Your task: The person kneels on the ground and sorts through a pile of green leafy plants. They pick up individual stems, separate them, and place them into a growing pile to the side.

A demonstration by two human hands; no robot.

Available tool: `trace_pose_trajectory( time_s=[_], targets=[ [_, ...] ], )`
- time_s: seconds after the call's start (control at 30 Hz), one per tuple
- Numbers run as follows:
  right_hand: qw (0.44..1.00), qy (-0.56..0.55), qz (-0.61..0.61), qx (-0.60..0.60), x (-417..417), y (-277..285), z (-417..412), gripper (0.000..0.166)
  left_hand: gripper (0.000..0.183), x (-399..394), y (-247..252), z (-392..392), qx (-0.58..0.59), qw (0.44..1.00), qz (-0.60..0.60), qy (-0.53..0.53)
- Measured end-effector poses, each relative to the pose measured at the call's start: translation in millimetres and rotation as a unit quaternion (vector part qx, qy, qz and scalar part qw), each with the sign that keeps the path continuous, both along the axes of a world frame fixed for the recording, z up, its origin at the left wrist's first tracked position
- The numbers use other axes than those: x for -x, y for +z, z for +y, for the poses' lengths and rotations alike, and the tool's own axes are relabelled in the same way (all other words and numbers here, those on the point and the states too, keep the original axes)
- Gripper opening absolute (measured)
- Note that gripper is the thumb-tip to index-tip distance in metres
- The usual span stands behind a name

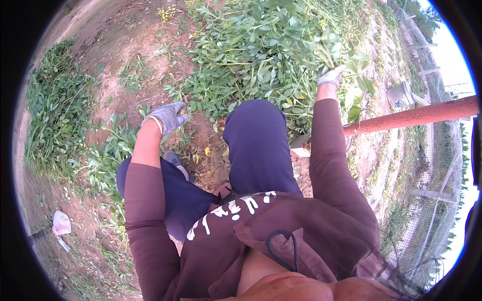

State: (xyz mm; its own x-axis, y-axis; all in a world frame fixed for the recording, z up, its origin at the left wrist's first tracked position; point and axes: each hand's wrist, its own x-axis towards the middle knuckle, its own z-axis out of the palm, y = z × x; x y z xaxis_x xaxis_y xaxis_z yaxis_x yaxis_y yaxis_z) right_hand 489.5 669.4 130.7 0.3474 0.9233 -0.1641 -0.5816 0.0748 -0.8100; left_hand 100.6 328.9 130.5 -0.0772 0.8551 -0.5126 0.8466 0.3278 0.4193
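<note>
My left hand, in a grey knit glove with a yellowish band at the wrist, hovers over bare soil beside the cut plants. Its fingers are extended and apart, with nothing held. My right hand, in a pale glove, is raised at the upper right and closed around the stems of a bunch of leafy green plants. The bunch is partly blurred and spreads over a big pile of similar leafy plants in front of my knees. Part of the right hand's fingers is hidden by leaves and stems.
A reddish pole slants in from the right, near my right forearm. Another heap of plants lies at the left. A plastic bag sits on the ground at the lower left. Netting runs along the right side.
</note>
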Motion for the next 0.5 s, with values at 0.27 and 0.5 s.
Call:
trace_pose_trajectory(
  time_s=[0.27,0.5],
  targets=[
    [0.731,0.486,-0.446,0.172,-28.1,-258.8,-175.0,0.052,0.051,-3.5,-6.7,7.2,0.018,1.000,-0.023,0.002],
    [0.828,0.384,-0.397,0.099,-9.9,-163.2,-158.8,0.027,0.047,-16.1,-7.5,13.5,0.000,1.000,-0.006,0.013]
  ],
)
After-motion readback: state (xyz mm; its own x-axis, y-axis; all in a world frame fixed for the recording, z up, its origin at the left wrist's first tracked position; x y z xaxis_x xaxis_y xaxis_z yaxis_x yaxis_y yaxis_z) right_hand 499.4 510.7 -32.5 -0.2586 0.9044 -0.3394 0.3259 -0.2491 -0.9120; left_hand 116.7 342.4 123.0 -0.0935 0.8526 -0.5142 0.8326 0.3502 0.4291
